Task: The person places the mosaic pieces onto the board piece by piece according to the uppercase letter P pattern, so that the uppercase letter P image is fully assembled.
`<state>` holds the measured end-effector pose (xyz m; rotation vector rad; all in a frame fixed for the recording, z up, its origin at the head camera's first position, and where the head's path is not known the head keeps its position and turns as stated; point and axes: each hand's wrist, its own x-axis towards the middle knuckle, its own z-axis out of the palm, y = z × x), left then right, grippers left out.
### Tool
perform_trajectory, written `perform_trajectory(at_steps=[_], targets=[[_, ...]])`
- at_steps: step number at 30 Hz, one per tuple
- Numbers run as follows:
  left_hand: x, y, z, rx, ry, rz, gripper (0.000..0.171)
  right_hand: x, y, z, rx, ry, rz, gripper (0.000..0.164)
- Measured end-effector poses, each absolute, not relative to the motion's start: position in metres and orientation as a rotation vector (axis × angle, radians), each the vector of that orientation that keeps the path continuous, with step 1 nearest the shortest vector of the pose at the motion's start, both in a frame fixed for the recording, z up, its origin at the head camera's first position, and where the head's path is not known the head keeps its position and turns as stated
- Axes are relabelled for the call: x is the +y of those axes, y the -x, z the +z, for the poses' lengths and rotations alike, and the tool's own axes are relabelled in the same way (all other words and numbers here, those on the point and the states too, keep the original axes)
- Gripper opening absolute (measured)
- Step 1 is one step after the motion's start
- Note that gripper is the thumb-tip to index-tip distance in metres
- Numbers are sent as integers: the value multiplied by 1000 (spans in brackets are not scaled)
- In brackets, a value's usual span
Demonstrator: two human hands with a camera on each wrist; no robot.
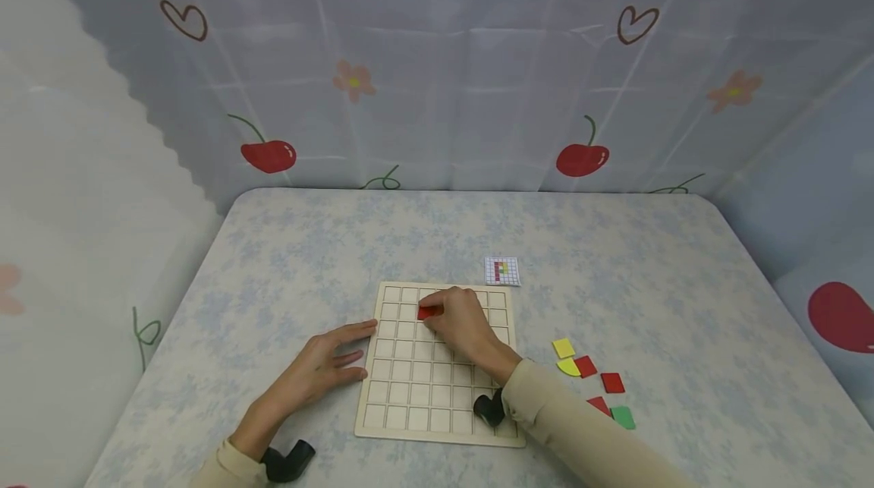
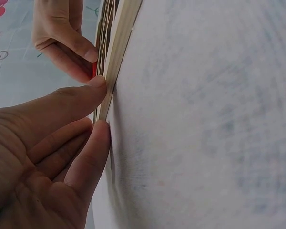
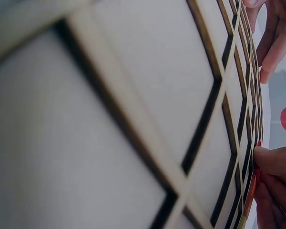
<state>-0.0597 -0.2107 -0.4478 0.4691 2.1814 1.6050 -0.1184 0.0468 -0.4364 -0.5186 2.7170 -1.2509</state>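
A wooden grid board [image 1: 399, 395] with rows of square cells lies on the table. Near its far edge, my right hand [image 1: 467, 325] pinches a red square tile [image 1: 425, 313] between thumb and fingers, over a cell in an upper row. In the right wrist view, the red tile [image 3: 258, 167] stands at the grid, with an orange-red piece [image 3: 250, 196] beside it. The right hand hides that part of the board in the head view. My left hand [image 1: 315, 366] touches the board's left edge, its thumb and fingers extended against the frame.
Right of the board lie loose tiles: a yellow square [image 1: 563, 348], a yellow rounded piece [image 1: 567, 367], several red ones [image 1: 612, 382] and a green one [image 1: 623, 417]. A small pattern card [image 1: 501, 271] sits beyond the board's far right corner. A printed curtain [image 1: 437, 93] hangs behind the table.
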Motion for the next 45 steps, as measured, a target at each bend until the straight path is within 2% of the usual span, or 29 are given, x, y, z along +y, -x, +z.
perform_trajectory(at_steps=[14,19,26,37,45], targets=[[-207,60,-447,2170,-482,1608,66,57,111,-431,2771,544,-1259,29],[-208,59,-447,2179,-477,1605,66,73,101,-422,2789,444,-1298,31],[-209,59,-449,2191,-476,1599,66,112,90,-419,2852,235,-1307,41],[-210,59,-449,2169,-483,1603,67,198,58,-424,2906,-107,-1208,39],[-211,57,-447,2210,-469,1577,67,237,32,-427,2896,-284,-1096,39]])
